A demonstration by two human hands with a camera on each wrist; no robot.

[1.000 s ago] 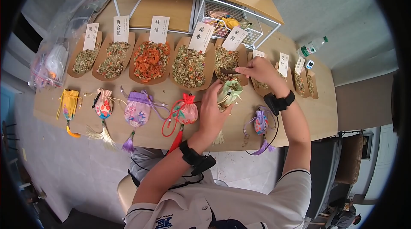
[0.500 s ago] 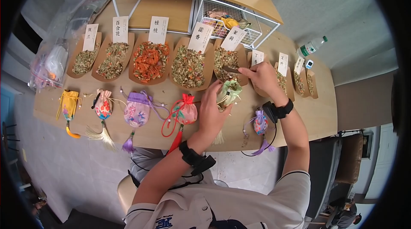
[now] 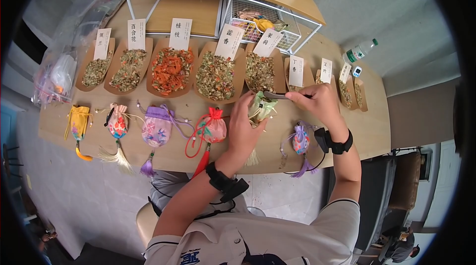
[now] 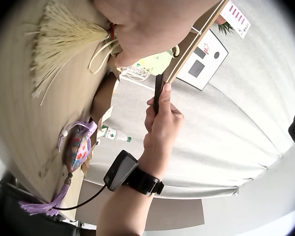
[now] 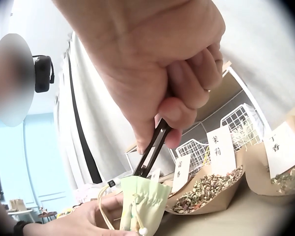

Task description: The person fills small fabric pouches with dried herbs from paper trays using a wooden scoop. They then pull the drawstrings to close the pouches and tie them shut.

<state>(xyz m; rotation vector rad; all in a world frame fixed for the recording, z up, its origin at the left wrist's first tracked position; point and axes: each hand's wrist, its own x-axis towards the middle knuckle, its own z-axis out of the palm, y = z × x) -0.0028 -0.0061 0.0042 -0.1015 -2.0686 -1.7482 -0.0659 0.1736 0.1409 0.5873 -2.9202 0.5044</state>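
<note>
Head view, L to R: clear plastic bag [image 3: 59, 74] sits far left of frame, prob parked there to stay out of my way. Across the upper half, paper trays [image 3: 239, 79] hold dried herbs [image 3: 215, 77], each labelled w/ a name card [image 3: 180, 33], I'd guess so mixes don't get confused.

Mid-left, below them: yellow pouch [image 3: 78, 116], pink pouch [image 3: 118, 122], lilac pouch [image 3: 157, 131], red-tied pouch [image 3: 214, 126], all lying apart, tassels [image 3: 121, 158] toward bottom of frame, prob so nothing tangles.

Ctr: my L hand [image 3: 245, 124] has fingers + thumb bent round the green pouch [image 3: 261, 107], mouth up, I reckon b/c tipping would spill it. It's just below the 5th tray [image 3: 281, 69], so short carry, I'd say. Dark tool [image 3: 274, 95] has its low end at the pouch mouth; tip's hidden in R wrist view.

Right of ctr: my R hand [image 3: 320, 104] pinches the tool b/w thumb + index, other fingers curled in, likely for fine tilt control. Lower right, small purple pouch [image 3: 300, 139]; upper right, bottle [image 3: 360, 51], prob set back to avoid knocks.
</note>
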